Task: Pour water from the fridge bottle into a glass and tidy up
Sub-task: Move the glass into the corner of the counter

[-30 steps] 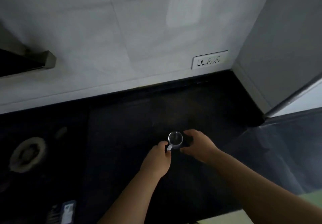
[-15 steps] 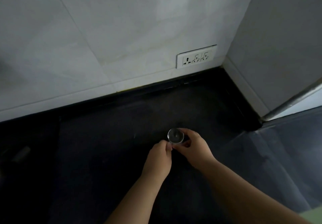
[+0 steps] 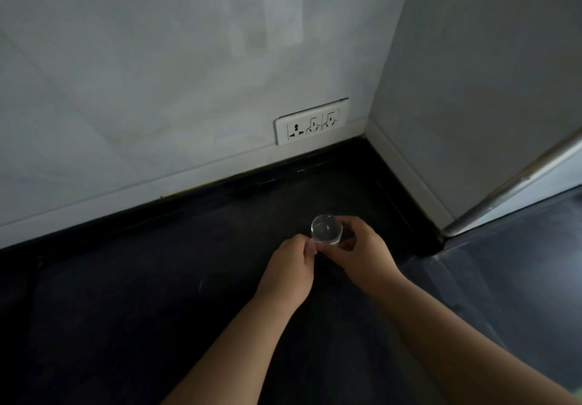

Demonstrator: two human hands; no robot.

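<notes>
1. One clear glass (image 3: 326,229) stands upright on the dark counter (image 3: 141,294), towards the far right corner where the tiled wall meets a side panel.
2. The right hand (image 3: 362,255) is wrapped round the glass from the right, fingers curled against its wall: a light gripping hold.
3. The left hand (image 3: 288,274) comes in from the near left, thumb and fingertips pinched at the lower left of the glass; whether it truly grips or just touches is hard to tell.
4. Step in hand, as a judgement: settling the glass on the counter, either getting it ready for the pour or setting it down once filled. Whether there is water in it cannot be read in this dim light.
5. No fridge bottle is in view, so the next move probably calls for letting go without tipping the glass, then turning to the bottle.
6. The count: one glass, two hands, one white socket plate (image 3: 311,125) on the far wall, no bottle, no cap.
</notes>
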